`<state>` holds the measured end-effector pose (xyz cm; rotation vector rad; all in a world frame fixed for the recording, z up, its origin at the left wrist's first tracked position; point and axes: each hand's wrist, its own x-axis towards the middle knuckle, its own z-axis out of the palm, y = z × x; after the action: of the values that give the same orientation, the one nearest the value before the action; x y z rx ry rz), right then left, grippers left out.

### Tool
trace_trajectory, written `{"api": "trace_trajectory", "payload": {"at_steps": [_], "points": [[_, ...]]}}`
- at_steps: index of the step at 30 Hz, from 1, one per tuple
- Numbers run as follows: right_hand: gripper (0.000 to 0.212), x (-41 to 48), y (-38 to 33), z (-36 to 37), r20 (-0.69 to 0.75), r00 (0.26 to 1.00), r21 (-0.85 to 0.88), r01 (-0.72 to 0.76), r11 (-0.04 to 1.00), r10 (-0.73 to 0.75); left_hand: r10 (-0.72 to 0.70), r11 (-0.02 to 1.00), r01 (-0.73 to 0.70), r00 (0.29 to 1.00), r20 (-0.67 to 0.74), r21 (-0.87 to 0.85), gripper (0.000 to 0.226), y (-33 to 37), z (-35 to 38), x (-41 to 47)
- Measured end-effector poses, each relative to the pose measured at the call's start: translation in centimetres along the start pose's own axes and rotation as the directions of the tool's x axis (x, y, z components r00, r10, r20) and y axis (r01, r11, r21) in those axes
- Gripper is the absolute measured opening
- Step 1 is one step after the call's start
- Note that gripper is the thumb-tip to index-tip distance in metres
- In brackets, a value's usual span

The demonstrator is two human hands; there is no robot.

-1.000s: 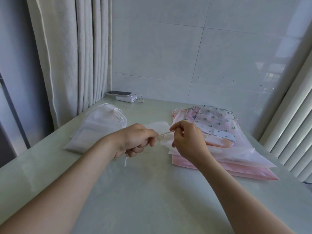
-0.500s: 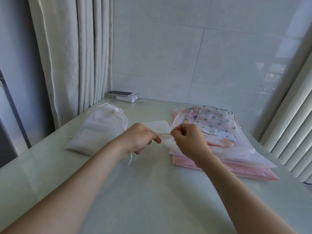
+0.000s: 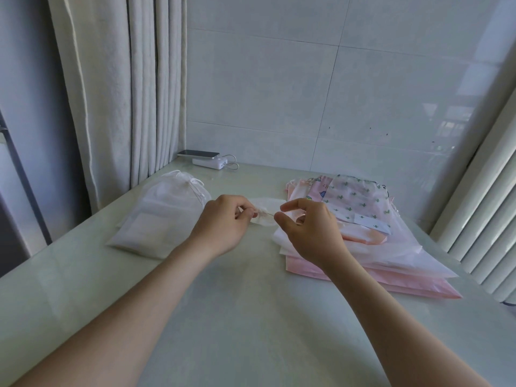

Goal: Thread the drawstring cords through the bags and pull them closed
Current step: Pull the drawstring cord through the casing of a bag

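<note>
Pale green table (image 3: 251,317) fills most of the view. There's a cream curtain (image 3: 111,93) up at 10 o'clock, a tiled wall (image 3: 279,93) at 12 and some white vertical slats (image 3: 480,205) over at 3.

The next biggest thing is the stack of bags (image 3: 377,247) lying flat at about 3 o'clock from the hands. They're pink and translucent white, and the one on top has a little green cactus print. At 9 o'clock from the hands there's a white drawstring bag (image 3: 159,219) lying on the table with its top gathered and its strings loose at the far end.

Both forearms come in from 6 o'clock and meet mid-table. The left hand (image 3: 223,222) is curled, with its fingertips pinching the bunched edge of a small white bag (image 3: 265,209). That bag sits between the two hands, just above the table, and its far side touches the stack.

The right hand (image 3: 310,230) is at 3 o'clock from that bag, index finger lifted and thumb out. A thin cord (image 3: 268,215) runs from the bunched edge right up to the thumb tip. Honestly I can't tell if it's actually pinched or just touching.

Way back at 11 o'clock, near the curtain, a phone (image 3: 198,154) is resting on a white power bank (image 3: 209,162) with a cable looped beside it.
</note>
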<state>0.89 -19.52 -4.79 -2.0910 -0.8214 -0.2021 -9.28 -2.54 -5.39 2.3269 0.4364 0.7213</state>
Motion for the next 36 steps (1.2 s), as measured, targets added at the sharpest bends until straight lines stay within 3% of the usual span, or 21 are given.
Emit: {"api": "trace_trajectory", "payload": {"at_steps": [2, 4, 10, 14, 18, 21, 23, 26, 32, 36], "points": [[0.023, -0.1, 0.1, -0.1, 0.011, 1.0, -0.001, 0.025, 1.0, -0.025, 0.039, 0.999, -0.038, 0.998, -0.043, 0.038, 0.017, -0.2, -0.1, 0.0], [0.014, 0.0, 0.1, -0.2, 0.041, 0.998, -0.042, 0.043, 0.998, -0.041, 0.057, 0.994, -0.052, 0.997, -0.054, 0.092, 0.017, -0.3, -0.3, -0.1], [0.018, 0.4, 0.2, 0.2, -0.009, 1.0, -0.066, -0.029, 0.997, 0.028, -0.014, 0.979, 0.025, 0.998, -0.054, 0.204, 0.017, 0.3, -0.5, -0.2], [0.022, 0.0, 0.1, 0.5, -0.015, 0.998, -0.017, -0.069, 0.997, 0.069, -0.103, 0.995, 0.103, 0.995, -0.003, -0.013, 0.02, 0.7, -0.3, -0.1], [0.023, 0.0, -0.2, -0.1, -0.008, 0.988, 0.122, -0.15, 0.981, 0.152, -0.185, 0.936, 0.178, 0.983, 0.007, -0.302, 0.025, 1.7, -0.5, -0.2], [0.046, -0.1, -0.3, -0.4, 0.014, 0.982, 0.224, -0.184, 0.957, 0.186, -0.206, 0.87, 0.176, 0.979, -0.015, -0.46, 0.025, 2.5, -0.5, -0.4], [0.06, -0.2, -0.2, -0.4, 0.031, 0.977, 0.264, -0.21, 0.941, 0.21, -0.212, 0.847, 0.161, 0.976, -0.046, -0.507, 0.025, 2.8, -0.6, -0.4], [0.05, -0.3, -0.1, -0.4, 0.043, 0.979, 0.237, -0.206, 0.95, 0.201, -0.207, 0.825, 0.145, 0.977, -0.054, -0.547, 0.027, 3.2, -0.7, -0.6], [0.051, -0.3, 0.2, -0.2, 0.067, 0.989, 0.192, -0.145, 0.971, 0.134, -0.142, 0.611, 0.17, 0.984, 0.104, -0.773, 0.029, 3.2, -0.5, -0.4], [0.032, -0.2, 0.2, -0.1, 0.091, 0.994, 0.022, -0.061, 0.998, 0.059, -0.1, 0.694, 0.203, 0.977, 0.186, -0.691, 0.031, 2.7, 0.0, -0.5]]}}
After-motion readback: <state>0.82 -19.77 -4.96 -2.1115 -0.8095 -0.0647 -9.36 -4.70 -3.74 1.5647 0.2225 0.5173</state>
